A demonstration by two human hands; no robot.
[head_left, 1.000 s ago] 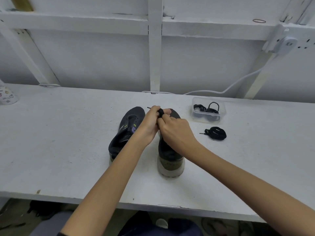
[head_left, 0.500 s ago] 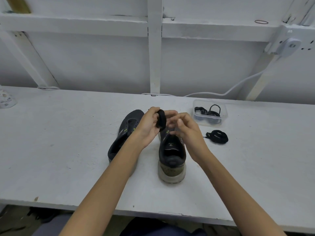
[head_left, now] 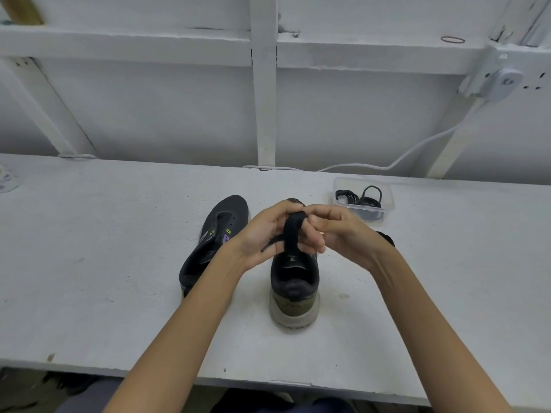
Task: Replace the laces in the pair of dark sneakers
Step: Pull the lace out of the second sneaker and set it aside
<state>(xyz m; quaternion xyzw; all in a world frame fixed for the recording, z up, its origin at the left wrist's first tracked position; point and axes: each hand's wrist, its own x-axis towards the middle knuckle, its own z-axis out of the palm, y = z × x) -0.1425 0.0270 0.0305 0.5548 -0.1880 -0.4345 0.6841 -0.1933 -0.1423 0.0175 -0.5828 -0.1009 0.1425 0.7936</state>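
On the far left edge of the white table (head_left: pixel 89 263) a small round object with coloured marks (head_left: pixel 7 180) is seen, only partly in view. Near the middle of the table two dark sneakers are placed with their heels toward the person. The left sneaker (head_left: pixel 214 239) lies tilted onto its side, so that its opening and the small green and purple marks near the eyelets are shown; no lace is seen in it. The left hand (head_left: pixel 262 234) is raised above the shoes, and its fingers are closed on a bundle of black lace (head_left: pixel 293 231), which is held between both hands. One free end of the lace is seen sticking out to the left below the left thumb. The right sneaker (head_left: pixel 295 290) stands upright just under the hands, its pale sole and olive heel turned to the camera. The right hand (head_left: pixel 337 234) is pressed against the bundle from the other side, with its fingers curled together on the lace. Behind the right wrist another dark bundle (head_left: pixel 386 237) lies on the table, mostly hidden. Farther back and to the right, a clear plastic box (head_left: pixel 363 198) is set, with more black laces inside. A white cable (head_left: pixel 417 150) is led along the wall to a socket (head_left: pixel 504 81) at the upper right.
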